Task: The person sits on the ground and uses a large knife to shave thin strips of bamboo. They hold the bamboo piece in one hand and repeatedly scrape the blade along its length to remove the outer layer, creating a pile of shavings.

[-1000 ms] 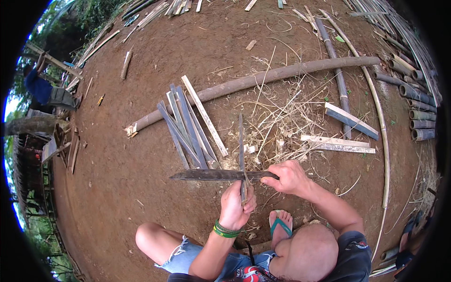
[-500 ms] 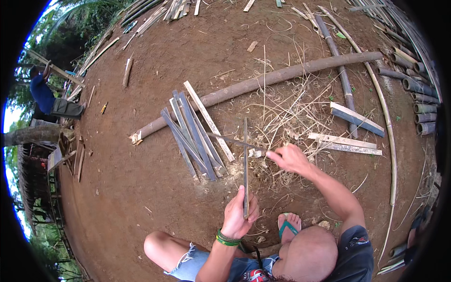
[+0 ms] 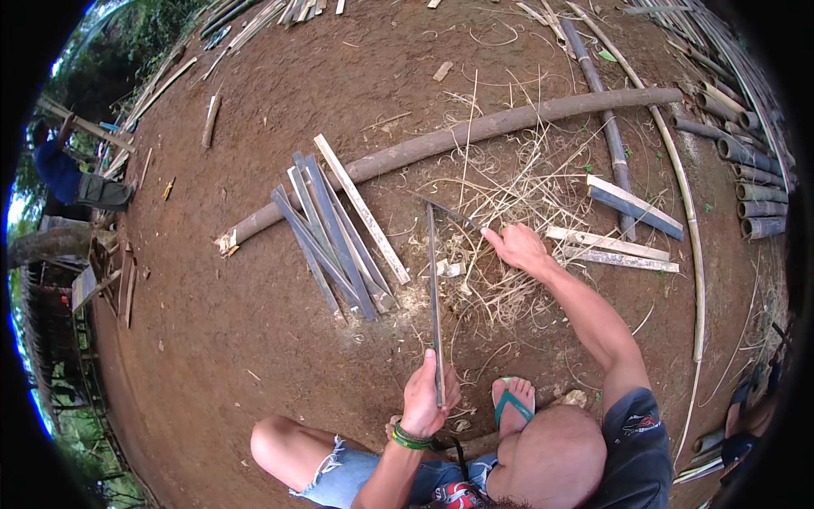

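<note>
My left hand (image 3: 426, 397), a green band at its wrist, is closed around the lower end of a narrow bamboo strip (image 3: 434, 293). The strip points away from me, thumb along its side. My right hand (image 3: 519, 248) grips a knife whose handle is hidden in the fist. Its long thin dark blade (image 3: 454, 214) reaches left and crosses the strip near the far end. Curly bamboo shavings (image 3: 509, 187) lie on the ground beyond and around my right hand. Left of the strip rests a pile of split bamboo slats (image 3: 339, 233).
A long pole (image 3: 483, 129) lies across the ground ahead, over a darker bamboo pole (image 3: 609, 127). More split slats (image 3: 612, 254) are at the right. Cut bamboo tubes (image 3: 757, 188) are stacked at the far right. Another person (image 3: 64, 170) carries lengths of wood at the far left.
My right hand and the knife have moved away from me along the strip, the blade now near its far end. My left hand keeps its hold; the view has shifted slightly.
</note>
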